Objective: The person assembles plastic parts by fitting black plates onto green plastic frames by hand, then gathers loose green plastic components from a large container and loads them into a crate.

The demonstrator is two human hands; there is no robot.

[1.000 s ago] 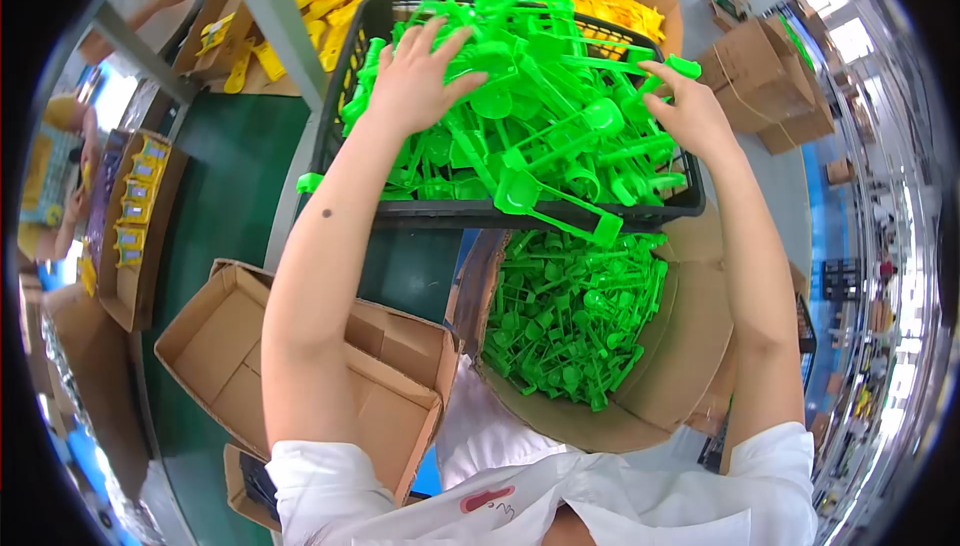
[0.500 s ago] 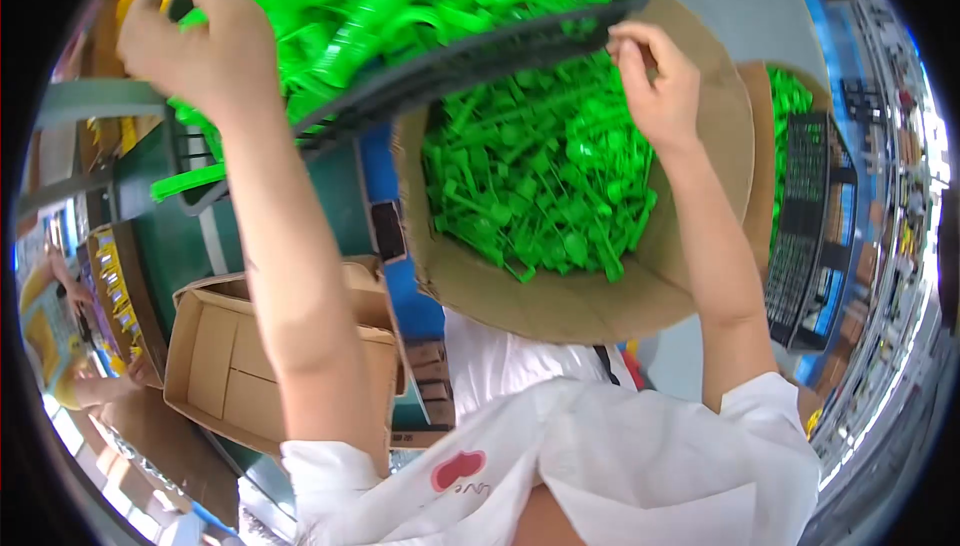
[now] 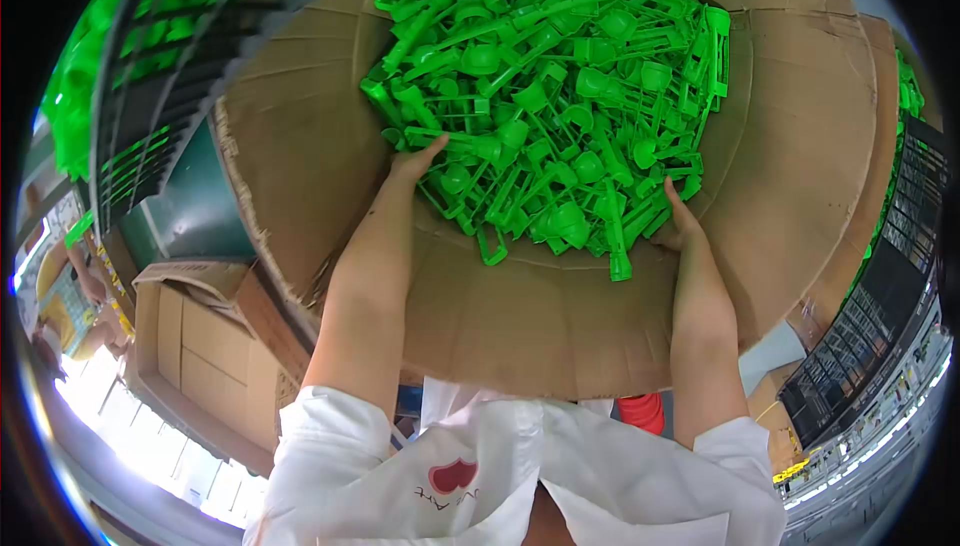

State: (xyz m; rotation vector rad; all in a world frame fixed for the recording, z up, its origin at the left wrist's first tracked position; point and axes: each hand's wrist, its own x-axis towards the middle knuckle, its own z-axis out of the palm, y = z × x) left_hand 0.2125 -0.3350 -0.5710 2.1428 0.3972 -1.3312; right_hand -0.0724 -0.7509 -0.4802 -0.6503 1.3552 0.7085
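A pile of green plastic parts [image 3: 560, 96], thin stems with small cup-like and block-like pieces, lies inside a large round-sided cardboard box [image 3: 540, 331]. My left hand [image 3: 415, 160] touches the near left edge of the pile, its thumb stretched over the parts and its other fingers mostly hidden among them. At the near right edge, my right hand [image 3: 682, 226] is against the parts, thumb pointing up and the remaining fingers largely out of sight. Both hands look open, one on each side of the pile.
At the upper left a black slatted crate [image 3: 150, 66] holds more green parts, beside a green table surface [image 3: 205, 206]. A smaller cardboard box [image 3: 205, 346] stands at left. Another black crate [image 3: 880, 296] is at right. A person [image 3: 70, 286] sits at far left.
Both hands have left the black crate and come down into the cardboard box, onto the green parts. The view has shifted, so the box appears larger and the crate sits farther left.
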